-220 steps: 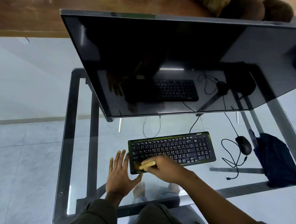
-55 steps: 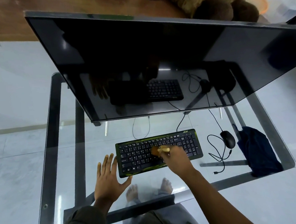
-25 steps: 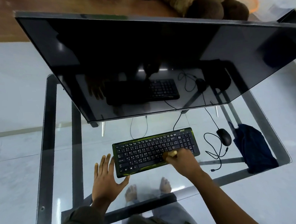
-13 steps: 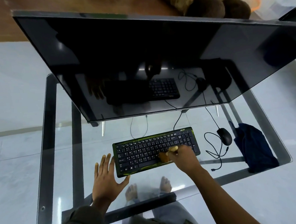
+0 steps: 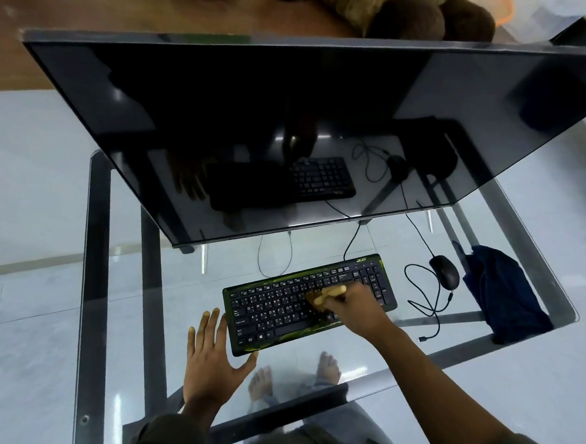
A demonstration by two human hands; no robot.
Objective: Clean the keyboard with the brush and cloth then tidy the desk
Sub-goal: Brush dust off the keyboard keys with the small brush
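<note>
Glass desk [image 5: 127, 335]: keyboard [image 5: 273, 309], mouse [image 5: 444, 271], cloth [image 5: 505, 291]

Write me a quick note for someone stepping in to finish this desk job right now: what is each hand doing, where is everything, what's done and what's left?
Right hand: gripping the brush, bristles on the keys at the middle-right of the keyboard.
Left hand: open, flat on the glass desk, thumb against the keyboard's near-left corner.
Cloth: dark blue, lying untouched at the desk's right edge, beyond the mouse and its loose cable.
Done: brushing under way.
Left: finish brushing, wipe with the cloth, tidy the desk.
</note>
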